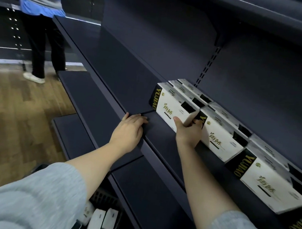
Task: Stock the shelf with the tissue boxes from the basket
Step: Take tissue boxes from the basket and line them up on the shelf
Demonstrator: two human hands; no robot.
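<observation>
— Where's your tissue box point(173, 107)?
— At the row's left end on the shelf point(114, 69), near its front edge; your right hand point(188, 130) grips its corner.
— And your left hand point(129, 128)?
— Fingers flat, together, on the front edge; bare shelf leftward.

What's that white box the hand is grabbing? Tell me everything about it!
The tissue box is white and oblong, looks like cardboard, with a black end panel printed YUJAO in gold, green characters and a leaf on its front, and a black patch near the top. It sits on the dark shelf at the left end of the front row, beside a matching box, with more behind. The right hand grips its lower right corner, thumb on the front.
</observation>
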